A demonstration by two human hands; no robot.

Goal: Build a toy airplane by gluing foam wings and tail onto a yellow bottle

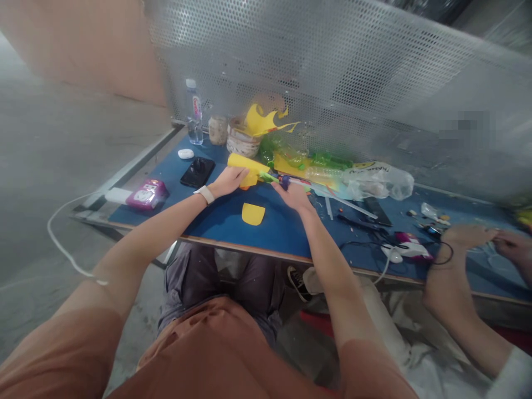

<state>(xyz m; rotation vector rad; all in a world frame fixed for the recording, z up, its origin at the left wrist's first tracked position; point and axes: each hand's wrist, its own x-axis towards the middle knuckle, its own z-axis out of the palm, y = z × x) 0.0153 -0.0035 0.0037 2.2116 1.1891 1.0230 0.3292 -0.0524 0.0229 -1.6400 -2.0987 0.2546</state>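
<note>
My left hand (230,180), with a white band at the wrist, grips a curled piece of yellow paper (248,163) above the table. Close to it, my right hand (294,195) is closed around a dark blue tool that looks like a glue gun (285,181); its handle is hidden by the fingers. Between the hands, a small green piece (268,177) meets the yellow paper at the tool's front end. A flat yellow paper petal (253,214) lies on the table nearer to me.
On the blue table (216,226) are a black phone (198,172), a purple-and-white box (146,194), a water bottle (194,113) and a pot (242,139) with yellow scraps. Plastic bottles and a clear bag (384,181) lie rightward. Another person's hands (467,237) work at far right, near cables.
</note>
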